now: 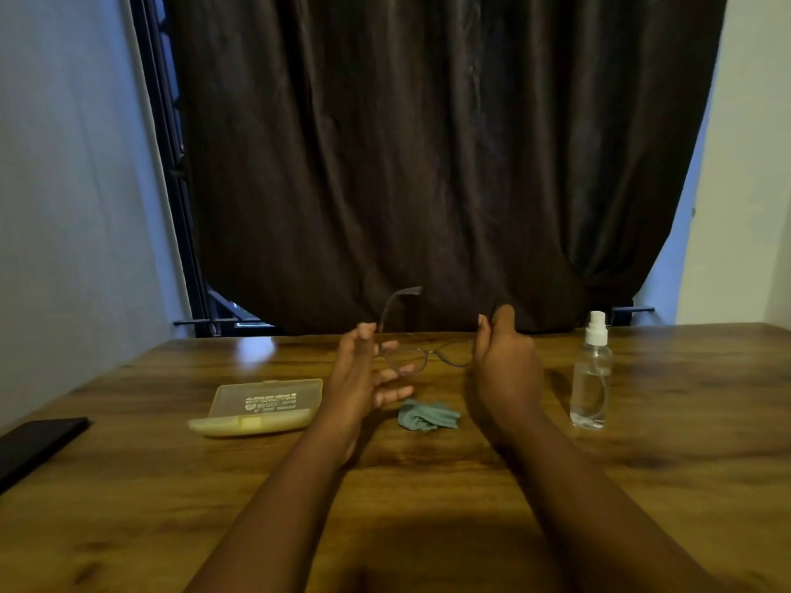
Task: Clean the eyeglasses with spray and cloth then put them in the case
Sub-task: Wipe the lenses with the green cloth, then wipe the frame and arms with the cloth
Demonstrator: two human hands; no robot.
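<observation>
So the case [261, 406] is lying open on the wooden surface [428, 485] off to the left, clear yellowish plastic with some print on the lid, and as far as I can see there's nothing in it. The spray bottle [591, 372] stands upright on the right, clear with a white nozzle, roughly two-thirds full of clear liquid.

The eyeglasses [428, 355] are up off the surface, held between both hands. Thin dark frame, clear lenses, and one temple arm sticks up on the left side (the other arm is hidden behind the right hand, so can't say how it sits). The left hand [364, 374] has its fingers [396, 370] spread and mostly relaxed, touching the left lens edge rather than wrapping around it. The right hand [503, 357] is curled in on the right end of the frame, thumb and fingertips pinching it.

The cloth [428, 415] is a crumpled grey-green bit on the surface, just below the hands and between the case and bottle.

Count: one case, one bottle, one cloth, one pair of glasses. Also a dark flat thing [38, 442] at the far left edge, and a dark curtain [428, 164] behind.
</observation>
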